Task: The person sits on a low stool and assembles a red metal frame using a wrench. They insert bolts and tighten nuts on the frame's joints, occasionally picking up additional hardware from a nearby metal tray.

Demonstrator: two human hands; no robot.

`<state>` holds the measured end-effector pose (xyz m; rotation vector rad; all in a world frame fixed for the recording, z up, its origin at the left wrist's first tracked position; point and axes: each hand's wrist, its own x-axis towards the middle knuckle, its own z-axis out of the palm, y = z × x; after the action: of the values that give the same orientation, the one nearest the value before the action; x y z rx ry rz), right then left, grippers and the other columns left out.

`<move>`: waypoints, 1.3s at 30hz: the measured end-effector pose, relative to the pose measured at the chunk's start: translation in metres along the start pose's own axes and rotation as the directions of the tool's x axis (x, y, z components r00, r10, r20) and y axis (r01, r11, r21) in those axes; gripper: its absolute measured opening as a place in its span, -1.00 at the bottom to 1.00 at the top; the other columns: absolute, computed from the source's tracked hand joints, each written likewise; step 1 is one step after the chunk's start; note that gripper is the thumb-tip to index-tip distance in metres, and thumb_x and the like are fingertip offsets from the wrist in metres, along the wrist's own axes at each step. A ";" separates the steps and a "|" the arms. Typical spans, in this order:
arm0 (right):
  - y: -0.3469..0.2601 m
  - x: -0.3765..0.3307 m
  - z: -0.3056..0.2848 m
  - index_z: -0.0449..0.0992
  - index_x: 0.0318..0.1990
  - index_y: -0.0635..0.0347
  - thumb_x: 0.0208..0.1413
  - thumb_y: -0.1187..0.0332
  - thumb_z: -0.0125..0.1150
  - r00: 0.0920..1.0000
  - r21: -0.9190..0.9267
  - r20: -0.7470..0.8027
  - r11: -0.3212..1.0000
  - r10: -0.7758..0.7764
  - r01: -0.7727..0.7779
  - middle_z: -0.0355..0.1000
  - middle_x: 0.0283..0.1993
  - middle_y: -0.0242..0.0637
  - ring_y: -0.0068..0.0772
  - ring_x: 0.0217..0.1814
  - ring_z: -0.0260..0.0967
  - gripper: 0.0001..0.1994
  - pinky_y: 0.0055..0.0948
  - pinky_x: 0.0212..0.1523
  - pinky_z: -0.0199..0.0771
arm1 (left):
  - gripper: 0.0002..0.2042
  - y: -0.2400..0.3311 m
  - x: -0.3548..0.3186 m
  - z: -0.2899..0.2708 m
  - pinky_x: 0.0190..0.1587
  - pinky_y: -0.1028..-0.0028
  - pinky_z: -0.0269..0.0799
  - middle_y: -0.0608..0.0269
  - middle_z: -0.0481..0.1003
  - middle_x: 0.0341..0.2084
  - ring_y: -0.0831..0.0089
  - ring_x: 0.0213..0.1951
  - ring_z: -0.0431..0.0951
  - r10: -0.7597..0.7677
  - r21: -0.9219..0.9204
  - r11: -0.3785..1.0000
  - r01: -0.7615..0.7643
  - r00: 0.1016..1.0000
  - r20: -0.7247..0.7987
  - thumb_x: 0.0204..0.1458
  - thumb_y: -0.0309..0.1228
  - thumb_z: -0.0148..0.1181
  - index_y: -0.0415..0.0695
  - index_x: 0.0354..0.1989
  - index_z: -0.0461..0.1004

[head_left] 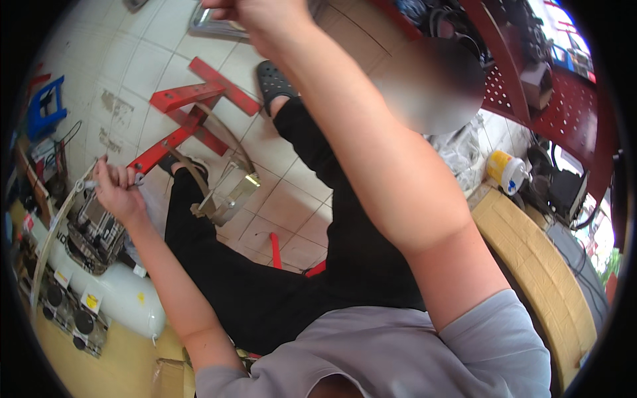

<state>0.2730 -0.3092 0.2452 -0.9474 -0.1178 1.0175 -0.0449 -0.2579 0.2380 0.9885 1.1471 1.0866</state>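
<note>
My left hand (118, 192) is at the left, its fingers wrapped around a silver wrench (139, 179) whose end shows beside the fingers. Close by that hand stands a red steel stand (192, 123) on the floor between my feet. A metal part with a flat shiny plate (232, 196) and curved strips sits at the near side of the stand. My right hand (269, 23) reaches far forward over the edge of a metal tray (215, 25). Its fingertips are cut off by the upper edge of the picture, and what they may touch is hidden.
Left of me are a white tank (123, 298) and a dark motor-like machine (96, 235). A blue plastic object (46, 107) lies farther off. To my right are a cardboard box (531, 259), a yellow-white bucket (505, 171) and a dark red perforated rack (561, 129).
</note>
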 end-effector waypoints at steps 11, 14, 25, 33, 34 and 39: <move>-0.007 0.002 -0.019 0.40 -0.36 0.21 0.24 0.29 0.01 0.993 0.003 0.030 0.993 0.118 -0.118 0.38 -0.53 -0.36 -0.50 -0.50 0.33 -0.80 -0.52 -0.46 0.38 | -0.87 0.005 -0.008 0.005 -0.65 0.60 -0.05 0.58 0.03 -0.75 0.73 -0.72 0.00 0.031 -0.015 0.999 -0.032 0.998 -0.059 0.13 -0.42 0.08 -0.23 -0.25 0.43; -0.021 0.013 -0.038 0.30 -0.20 0.31 0.25 0.37 -0.04 0.984 0.087 0.082 0.983 0.157 -0.164 0.37 -0.34 -0.17 -0.40 -0.33 0.31 -0.84 -0.40 -0.30 0.32 | -0.86 0.006 -0.007 0.010 -0.64 0.61 -0.04 0.59 0.03 -0.75 0.73 -0.72 0.00 0.029 -0.103 0.994 -0.034 0.998 -0.049 0.13 -0.42 0.10 -0.23 -0.24 0.43; 0.016 0.017 -0.027 0.43 -0.36 0.28 0.14 0.35 -0.03 0.987 -0.289 -0.087 0.945 0.134 -0.154 0.21 -0.55 -0.38 -0.50 -0.58 0.14 -0.82 -0.42 -0.53 0.25 | -0.85 0.009 -0.013 -0.014 -0.65 0.63 -0.06 0.60 0.04 -0.76 0.77 -0.73 -0.01 -0.025 -0.173 0.985 0.013 0.997 -0.066 0.15 -0.39 0.07 -0.23 -0.27 0.42; 0.113 0.161 -0.150 0.43 -0.25 0.42 -0.02 -0.21 0.12 0.971 -0.984 -0.042 -0.178 0.234 0.000 0.46 -0.18 0.16 -0.05 -0.07 0.47 -0.34 -0.23 -0.06 0.42 | -0.83 0.026 -0.041 -0.028 -0.61 0.62 -0.02 0.55 0.00 -0.71 0.72 -0.69 0.00 -0.069 -0.152 0.984 0.095 0.983 0.170 0.23 -0.40 -0.12 -0.24 -0.19 0.36; 0.129 0.160 -0.144 0.39 -0.16 0.40 -0.10 -0.18 0.21 0.942 -0.932 0.021 -0.334 0.335 0.140 0.40 -0.05 0.23 0.02 0.10 0.36 -0.32 -0.23 0.08 0.34 | -0.82 0.033 -0.046 -0.034 -0.61 0.62 -0.01 0.54 -0.01 -0.70 0.71 -0.69 0.00 -0.083 -0.131 0.986 0.107 0.981 0.177 0.24 -0.37 -0.12 -0.22 -0.20 0.34; 0.196 0.208 -0.175 0.31 -0.13 0.30 -0.10 0.14 0.34 0.987 -0.899 0.091 -0.416 0.133 0.139 0.43 -0.11 0.09 0.11 0.03 0.35 -0.50 -0.10 0.05 0.34 | -0.81 0.055 -0.057 -0.046 -0.59 0.61 0.02 0.50 0.01 -0.65 0.68 -0.66 0.00 -0.164 -0.203 0.955 0.218 0.954 0.251 0.27 -0.24 -0.16 -0.10 -0.27 0.14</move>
<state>0.3436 -0.2227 -0.0713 -2.5746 -1.4909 0.7287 -0.1026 -0.3006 0.2953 0.7814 0.8851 0.8975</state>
